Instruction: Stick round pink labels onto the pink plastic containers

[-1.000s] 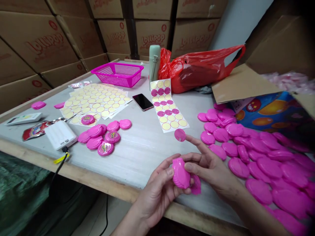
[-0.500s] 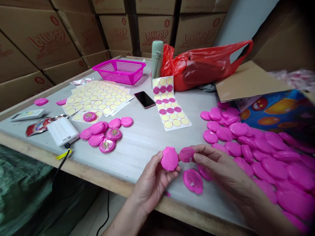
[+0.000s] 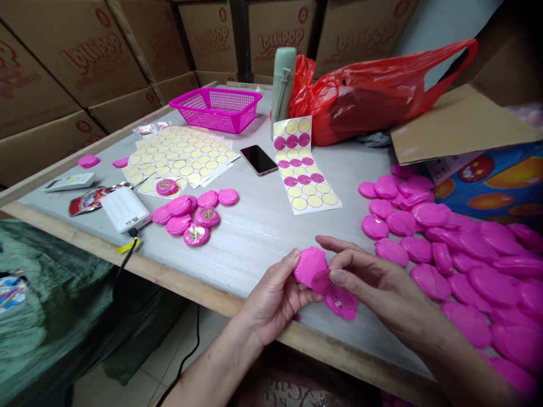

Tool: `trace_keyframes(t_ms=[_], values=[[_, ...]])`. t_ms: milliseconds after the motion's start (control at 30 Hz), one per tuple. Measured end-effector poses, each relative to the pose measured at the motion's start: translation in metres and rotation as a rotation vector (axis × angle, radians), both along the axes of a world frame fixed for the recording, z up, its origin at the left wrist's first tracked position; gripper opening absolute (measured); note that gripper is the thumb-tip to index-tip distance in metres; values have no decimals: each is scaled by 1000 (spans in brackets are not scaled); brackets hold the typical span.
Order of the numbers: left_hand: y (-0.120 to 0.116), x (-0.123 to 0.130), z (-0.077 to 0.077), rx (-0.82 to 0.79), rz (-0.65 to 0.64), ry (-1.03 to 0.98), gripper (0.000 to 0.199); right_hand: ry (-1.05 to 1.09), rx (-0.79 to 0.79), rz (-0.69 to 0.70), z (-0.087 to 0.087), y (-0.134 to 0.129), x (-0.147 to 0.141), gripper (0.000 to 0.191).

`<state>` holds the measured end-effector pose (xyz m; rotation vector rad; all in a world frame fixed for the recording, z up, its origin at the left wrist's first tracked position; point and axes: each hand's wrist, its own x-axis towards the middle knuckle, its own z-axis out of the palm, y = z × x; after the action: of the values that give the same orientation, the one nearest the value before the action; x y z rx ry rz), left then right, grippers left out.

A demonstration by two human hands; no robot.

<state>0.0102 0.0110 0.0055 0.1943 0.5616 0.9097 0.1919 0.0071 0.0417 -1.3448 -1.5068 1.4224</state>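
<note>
My left hand (image 3: 278,297) holds a round pink plastic case (image 3: 307,263) by its edge, thumb on the near side, above the table's front edge. Between the thumb and a finger of my right hand (image 3: 369,280) is a round, see-through pink sticker (image 3: 322,281), which overlaps the lower right of that case. Whether it is stuck down there I cannot tell. Just below, another pink case (image 3: 341,305) lies on the table, partly covered by my fingers. A sticker sheet (image 3: 314,202) with pink and pale yellow circles lies beyond my hands.
Many pink cases (image 3: 470,243) are heaped on the right by an open carton (image 3: 462,121). A smaller group (image 3: 178,225) lies left, near a white power bank (image 3: 126,209). Further back are a phone (image 3: 258,160), a pink basket (image 3: 216,116), a green bottle (image 3: 283,85) and a red bag (image 3: 373,104).
My right hand has brought the pink sticker leftward from beside the held case onto its lower right edge. The whole view has shifted slightly.
</note>
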Motion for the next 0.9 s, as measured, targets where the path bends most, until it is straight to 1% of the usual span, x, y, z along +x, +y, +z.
trace_keyframes(t_ms=[167, 367, 567, 767, 900], values=[[0, 0, -5, 28, -46, 9, 26, -4, -36, -12, -1, 1, 1, 23], [2, 1, -7, 40, -95, 33, 31, -25, -32, -12, -1, 3, 0, 25], [2, 2, -8, 44, -111, 31, 33, -74, 8, -27, -4, 3, 1, 26], [2, 1, -10, 37, -120, 42, 33, -150, 82, -53, -3, 3, -2, 27], [2, 1, -8, 23, -127, 42, 32, -190, 117, -76, -3, 2, -4, 26]])
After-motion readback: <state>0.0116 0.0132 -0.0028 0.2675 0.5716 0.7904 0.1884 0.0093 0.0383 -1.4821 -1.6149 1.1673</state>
